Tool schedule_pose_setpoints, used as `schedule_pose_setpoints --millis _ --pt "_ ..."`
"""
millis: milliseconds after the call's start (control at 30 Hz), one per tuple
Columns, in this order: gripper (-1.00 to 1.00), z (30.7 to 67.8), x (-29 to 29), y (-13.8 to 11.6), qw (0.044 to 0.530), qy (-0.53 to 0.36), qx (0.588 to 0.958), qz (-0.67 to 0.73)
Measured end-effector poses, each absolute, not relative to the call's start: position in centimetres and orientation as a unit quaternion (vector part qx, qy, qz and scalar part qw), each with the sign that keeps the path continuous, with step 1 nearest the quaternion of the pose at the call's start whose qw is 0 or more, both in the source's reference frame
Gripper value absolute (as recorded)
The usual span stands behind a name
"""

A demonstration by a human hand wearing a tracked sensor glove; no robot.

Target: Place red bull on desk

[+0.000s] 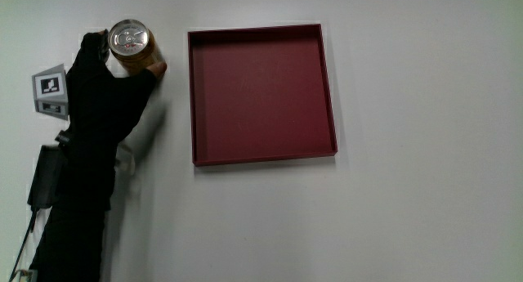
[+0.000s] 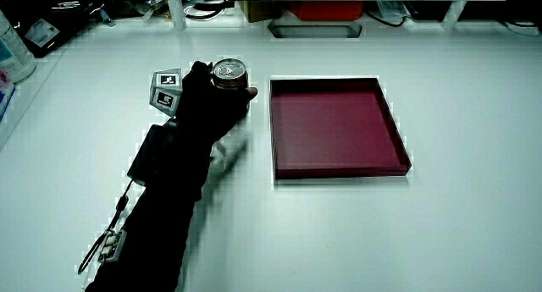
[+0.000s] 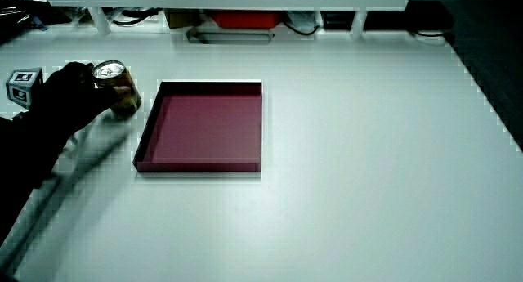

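Note:
A Red Bull can [image 1: 131, 45] with a silver top stands upright on the white desk [image 1: 409, 217], beside the red tray [image 1: 261, 94]. The gloved hand [image 1: 106, 78] wraps around the can, fingers curled on its side. In both side views the can [image 2: 229, 74] [image 3: 114, 86] stays in the hand [image 2: 199, 106] [image 3: 61, 98], outside the tray [image 2: 334, 127] [image 3: 204, 127]. I cannot tell whether the can's base touches the desk. The patterned cube [image 1: 51, 90] sits on the back of the hand.
The red tray holds nothing. A low partition with cables and boxes [image 2: 313, 8] runs along the desk's edge farthest from the person. A white bottle [image 2: 13, 51] stands at the desk's edge in a side view.

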State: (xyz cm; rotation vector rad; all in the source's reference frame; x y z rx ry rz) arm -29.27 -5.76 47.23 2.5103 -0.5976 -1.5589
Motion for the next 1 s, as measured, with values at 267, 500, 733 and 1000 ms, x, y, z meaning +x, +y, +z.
schedule_pose_setpoints --millis 267,500,733,1000 --pt "-1.0 45.3 -28.9 -2.8 0.062 -0.17 0.839 -0.513" --pt "-1.0 44.5 -28.5 -0.3 0.076 -0.16 0.833 -0.524" --pt "-1.0 44.0 -28.4 2.5 0.067 -0.134 0.833 -0.533" --pt "-1.0 44.3 -28.5 4.0 0.063 -0.122 0.833 -0.536"
